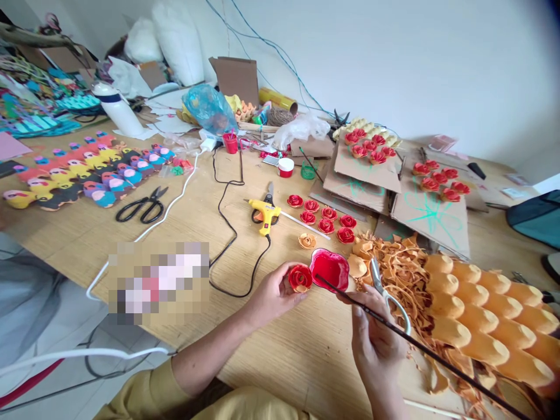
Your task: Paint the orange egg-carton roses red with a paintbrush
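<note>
Clock positions are read from the bowl, with twelve toward the wall. The tabletop [245,350] carries everything. Between three and four o'clock stands the egg tray [476,289], orange, with its cups pointing up. Cardboard [431,219] lies from one to two o'clock, with red roses on top. Orange scraps [402,271] heap up at three o'clock, against the tray.

The right hand [376,335] is at about five o'clock, its fingers pinching the brush [431,353]. The shaft slants down toward five o'clock, well past the hand, and the tip is inside the bowl, toward its nine o'clock side. The left hand [275,294] is at eight o'clock, thumb and fingers pinching the held rose [300,279] by its sides. That rose sits at the fingertips, at two o'clock from the palm, its open face up; the thumb lies below it.

The glue gun [265,214] rests between ten and eleven o'clock. The white scissors [377,277] lie at three o'clock, just beyond the right fingers; contact with them cannot be told. The bowl [341,261], red inside, is just beside the held rose. Seven loose roses [326,226] cluster at twelve o'clock, and one orange rose [307,241] lies at eleven.
</note>
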Available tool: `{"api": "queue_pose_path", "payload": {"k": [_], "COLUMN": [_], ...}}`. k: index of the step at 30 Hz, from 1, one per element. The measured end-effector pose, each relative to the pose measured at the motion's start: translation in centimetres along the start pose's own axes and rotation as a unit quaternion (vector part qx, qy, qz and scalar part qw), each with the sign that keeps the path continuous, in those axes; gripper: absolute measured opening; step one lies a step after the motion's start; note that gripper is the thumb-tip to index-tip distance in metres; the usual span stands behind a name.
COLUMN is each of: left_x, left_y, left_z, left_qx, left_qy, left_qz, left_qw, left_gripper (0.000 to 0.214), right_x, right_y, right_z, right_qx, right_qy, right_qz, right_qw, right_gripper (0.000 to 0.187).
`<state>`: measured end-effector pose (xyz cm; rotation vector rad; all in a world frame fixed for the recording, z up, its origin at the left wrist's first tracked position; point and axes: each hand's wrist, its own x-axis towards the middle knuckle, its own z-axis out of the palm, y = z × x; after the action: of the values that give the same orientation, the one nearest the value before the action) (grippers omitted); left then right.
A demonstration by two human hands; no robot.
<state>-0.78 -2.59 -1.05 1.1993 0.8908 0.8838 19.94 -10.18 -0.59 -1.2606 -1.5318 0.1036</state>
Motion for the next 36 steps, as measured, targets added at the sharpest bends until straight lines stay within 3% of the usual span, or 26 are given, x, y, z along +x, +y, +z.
{"api": "queue_pose_path", "payload": {"k": [8, 18, 23, 28, 36], "left_x": [-0.2, -0.3, -0.3, -0.5, -0.6], "left_y": [0.2, 0.4, 0.3, 0.2, 0.0], "left_z": [-0.1, -0.1, -0.1, -0.1, -0.1], "left_qx": [0.007, -0.009, -0.036, -0.054, -0.059], "left_qy": [-0.033, -0.036, -0.046, -0.057, -0.087], "left_qz": [-0.014, -0.025, -0.033, -0.045, -0.035], "left_qw": [0.999, 0.999, 0.998, 0.996, 0.994], "left_gripper": [0.048, 0.051, 0.052, 0.053, 0.055], "right_x": [1.3, 0.9, 0.8, 0.7, 0.8], "right_y": [-1.5, -0.7, -0.8, -0.8, -1.3], "right_z": [1.0, 0.3, 0.4, 0.4, 1.1], "right_qx": [0.001, -0.035, -0.007, -0.011, 0.060], "right_qy": [-0.032, -0.030, -0.067, -0.032, -0.034], "right_qz": [-0.027, -0.060, -0.059, -0.037, 0.033], "right_qw": [0.999, 0.997, 0.996, 0.999, 0.997], "right_gripper": [0.019, 0.022, 0.024, 0.020, 0.017]}}
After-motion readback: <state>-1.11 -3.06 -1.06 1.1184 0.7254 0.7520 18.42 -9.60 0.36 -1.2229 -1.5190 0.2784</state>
